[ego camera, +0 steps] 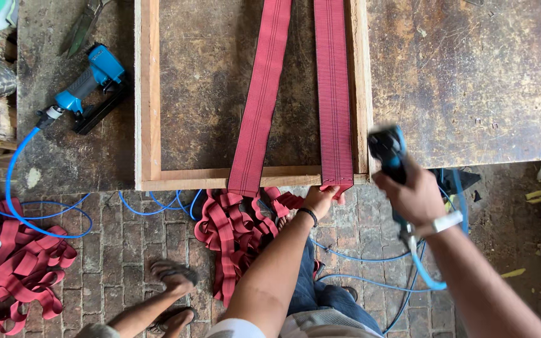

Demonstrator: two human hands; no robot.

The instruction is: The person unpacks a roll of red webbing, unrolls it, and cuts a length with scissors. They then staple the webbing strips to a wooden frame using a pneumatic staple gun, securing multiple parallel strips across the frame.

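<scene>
My left hand (319, 200) pinches the loose end of a red webbing strap (333, 94) and pulls it over the near rail of a wooden frame (151, 94). My right hand (411, 194) grips a blue pneumatic stapler (388, 153), blurred, just right of the frame's near right corner. A second red webbing strap (261, 100) runs slanted across the frame and hangs over the same rail.
A second blue air stapler (89, 84) lies on the worn workbench (471, 81) left of the frame. Piles of red webbing (17, 269) lie on the brick floor with blue air hoses (39, 219). Another person's sandalled foot (171, 275) stands at lower left.
</scene>
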